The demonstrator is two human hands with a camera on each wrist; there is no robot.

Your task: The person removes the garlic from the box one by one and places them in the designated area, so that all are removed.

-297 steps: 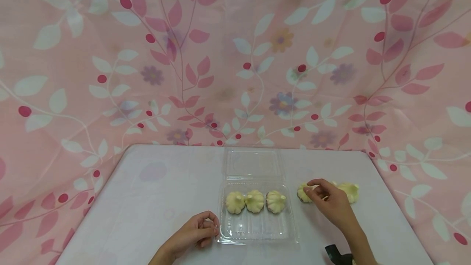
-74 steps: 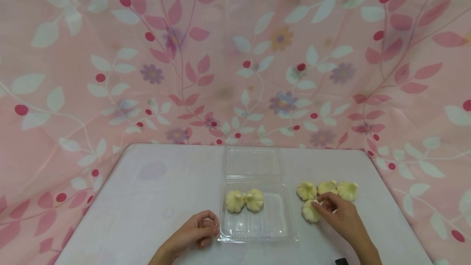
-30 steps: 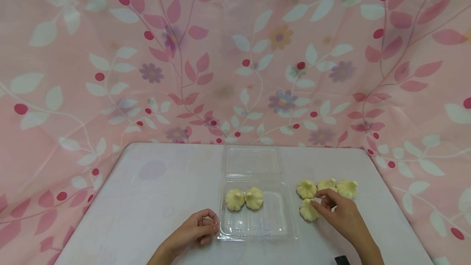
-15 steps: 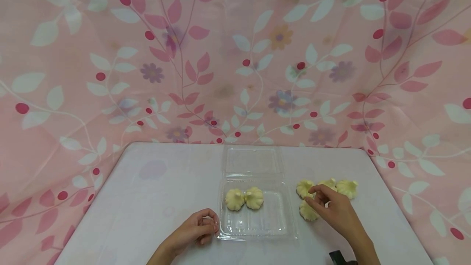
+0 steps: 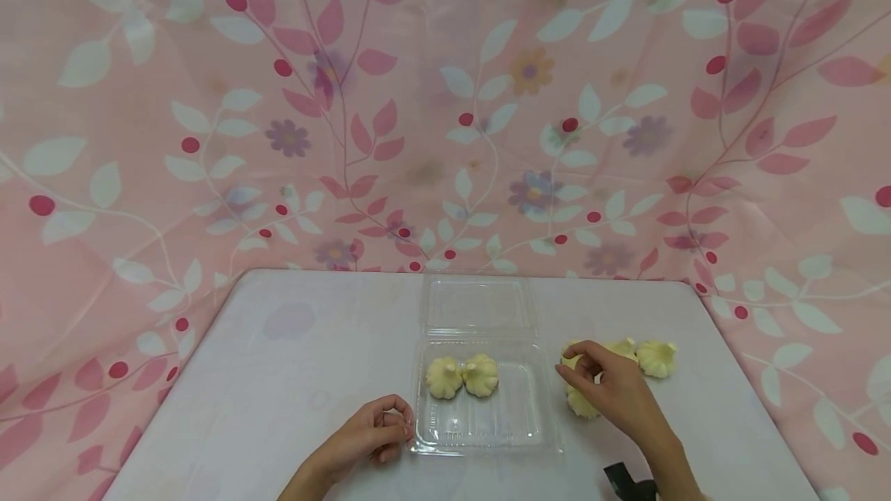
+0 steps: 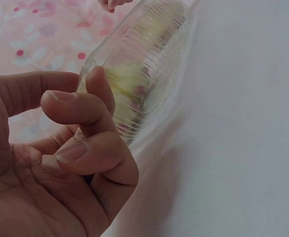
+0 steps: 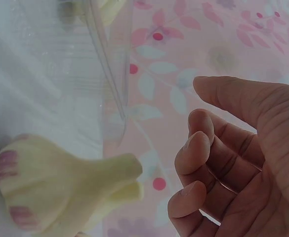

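Observation:
An unlidded clear plastic container (image 5: 511,417) lies on the table with two garlic bulbs (image 5: 444,377) side by side in its far left part. My left hand (image 5: 372,431) pinches the near left rim of the container between thumb and finger; the left wrist view shows this rim (image 6: 87,64) close up. Over the loose garlic on the right, my right hand (image 5: 616,389) hovers with loosely bent fingers and holds nothing. Beneath it lies one garlic bulb (image 5: 579,405), partly covered. Another bulb (image 5: 657,359) sits farther right. In the right wrist view, a garlic bulb (image 7: 40,182) with purple streaks lies apart from the fingers.
The container's clear lid (image 5: 480,308) is folded back flat toward the table's far edge. A white cloth covers the table (image 5: 313,346). Behind it hangs a pink floral curtain (image 5: 431,138). A black strap piece (image 5: 629,482) shows at my right wrist.
About ten seconds ago three bulbs were in the container; now two are. My right hand let go of a bulb on the table and moved left toward the container. My left hand stayed put.

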